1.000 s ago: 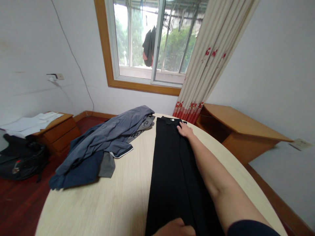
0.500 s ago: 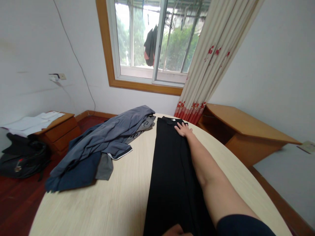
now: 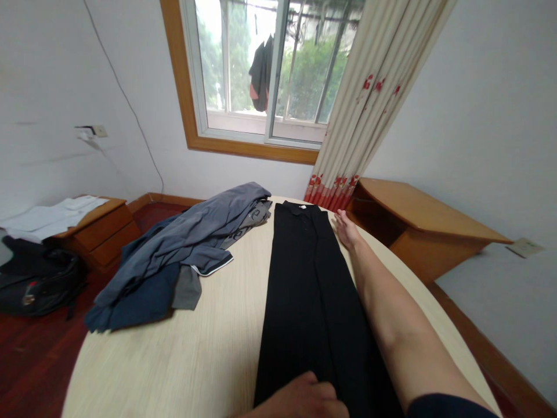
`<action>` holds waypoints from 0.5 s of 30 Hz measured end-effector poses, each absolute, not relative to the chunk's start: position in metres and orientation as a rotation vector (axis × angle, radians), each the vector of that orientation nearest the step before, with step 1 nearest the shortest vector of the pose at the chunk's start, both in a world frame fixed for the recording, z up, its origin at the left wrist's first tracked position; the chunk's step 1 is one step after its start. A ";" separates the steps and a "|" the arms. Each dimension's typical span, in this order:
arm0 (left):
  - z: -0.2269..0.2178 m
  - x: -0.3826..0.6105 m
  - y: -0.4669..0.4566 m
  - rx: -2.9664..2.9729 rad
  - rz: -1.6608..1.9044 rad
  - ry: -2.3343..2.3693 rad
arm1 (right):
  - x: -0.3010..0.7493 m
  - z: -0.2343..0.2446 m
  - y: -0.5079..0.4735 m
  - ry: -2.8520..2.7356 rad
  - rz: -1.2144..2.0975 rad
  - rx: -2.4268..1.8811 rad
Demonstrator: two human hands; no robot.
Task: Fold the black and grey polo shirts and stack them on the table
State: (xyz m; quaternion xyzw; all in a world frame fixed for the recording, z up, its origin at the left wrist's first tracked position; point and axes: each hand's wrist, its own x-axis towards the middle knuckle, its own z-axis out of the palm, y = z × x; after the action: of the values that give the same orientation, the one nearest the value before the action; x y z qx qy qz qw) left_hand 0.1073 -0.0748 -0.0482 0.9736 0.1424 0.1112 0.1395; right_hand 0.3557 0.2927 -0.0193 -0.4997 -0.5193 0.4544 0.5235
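A black collared shirt [image 3: 296,290] lies on the round table as a long, narrow strip. Its collar and a small white label are at the far end. My right hand [image 3: 347,230] is open at the far right edge of the shirt, fingers stretched out and turned on its side by the table surface. At the bottom of the view my left hand [image 3: 308,397] is over the near part of the shirt. Its fingers are curled under, and the fingertips are hidden, so I cannot see what they grip.
A loose pile of grey and navy clothes [image 3: 174,249] lies on the left of the pale wooden table [image 3: 217,354]. Behind stand a window and a patterned curtain [image 3: 361,116]. A wooden desk [image 3: 435,212] is at right; a drawer cabinet [image 3: 100,232] and black bag [image 3: 39,278] are at left.
My right hand has come off the collar end of the shirt and moved right, to its edge. My left hand has come further up into view over the shirt.
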 end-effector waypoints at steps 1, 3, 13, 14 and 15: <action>-0.038 0.104 -0.078 2.818 0.327 0.407 | 0.354 -0.019 0.280 -1.259 1.106 -1.171; -0.018 0.099 -0.084 2.791 0.326 0.426 | 0.350 -0.020 0.252 -1.304 1.136 -1.140; 0.021 0.083 -0.091 2.586 0.512 0.648 | 0.345 -0.024 0.093 -2.028 0.657 -1.344; 0.022 0.078 -0.087 2.569 0.548 0.706 | 0.344 -0.023 0.076 -2.107 0.589 -1.363; 0.023 0.072 -0.081 2.551 0.572 0.772 | 0.342 -0.022 0.060 -2.182 0.532 -1.380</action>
State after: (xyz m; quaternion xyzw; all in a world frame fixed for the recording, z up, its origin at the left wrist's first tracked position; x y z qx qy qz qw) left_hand 0.0718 -0.0810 0.0227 0.9157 0.2770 0.2054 0.2061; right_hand 0.3421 0.0598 -0.0218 -0.5068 -0.8016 0.1953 0.2500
